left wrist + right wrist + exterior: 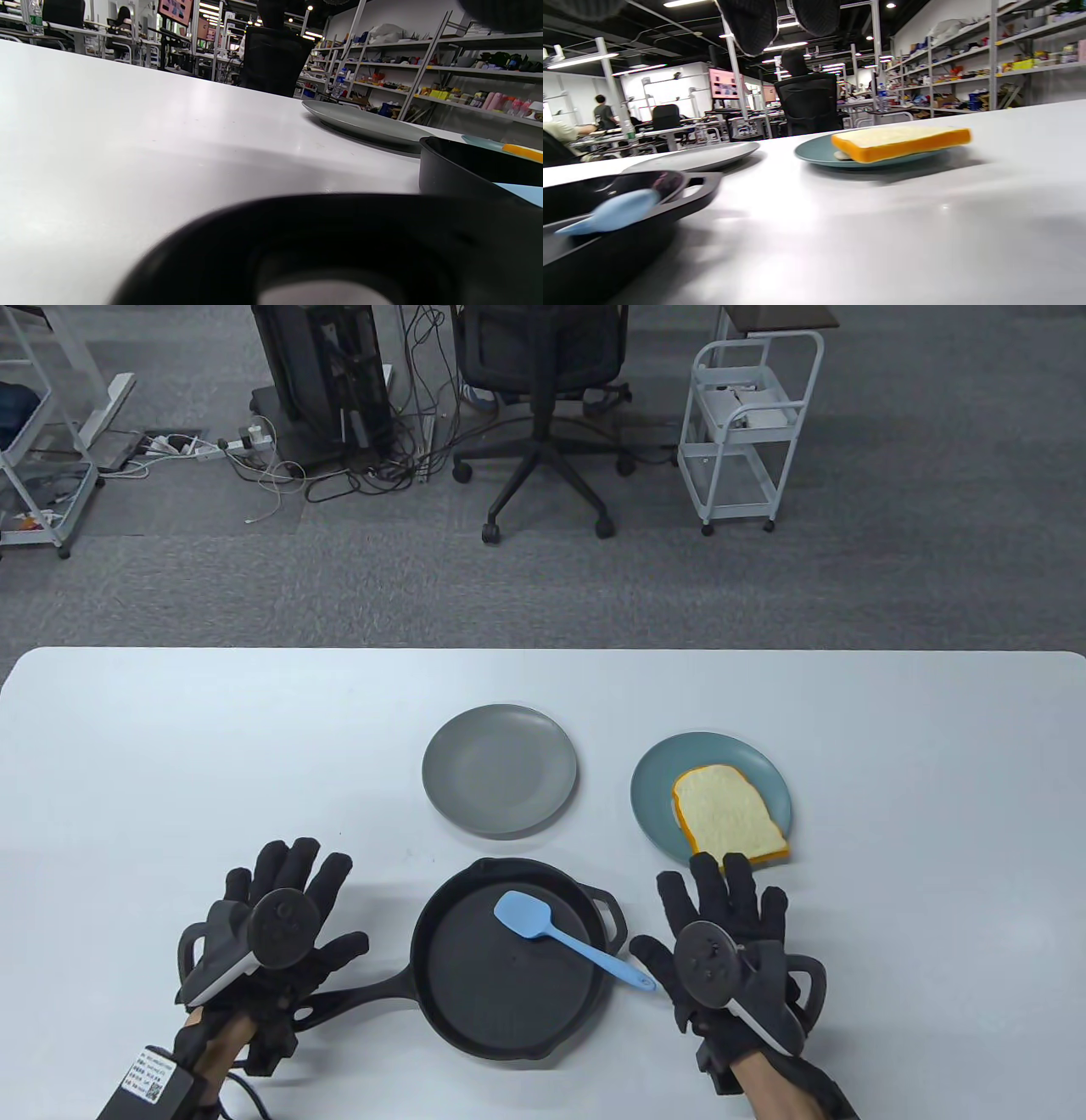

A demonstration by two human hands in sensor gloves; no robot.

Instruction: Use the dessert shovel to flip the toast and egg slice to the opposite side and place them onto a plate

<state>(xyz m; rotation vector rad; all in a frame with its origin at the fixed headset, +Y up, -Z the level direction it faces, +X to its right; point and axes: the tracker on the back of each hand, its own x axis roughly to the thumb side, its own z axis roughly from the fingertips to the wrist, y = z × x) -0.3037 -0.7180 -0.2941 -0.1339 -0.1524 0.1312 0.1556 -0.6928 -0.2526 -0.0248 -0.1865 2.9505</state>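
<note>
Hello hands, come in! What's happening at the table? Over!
Left hand and right hand both flat, holding nothing. Toast on blue plate, blue spatula lying in black pan. Gray plate bare. Nothing blocking.

The table view is looking down from above; both wrist views are skimming low across the surface (170, 746), sharing the grey plate (360, 123) and pan (683, 195).

Bare table (212, 746) lay ahead of the left fingers (293, 869); the toast (730, 813) crowded the right fingertips (721, 869).
</note>
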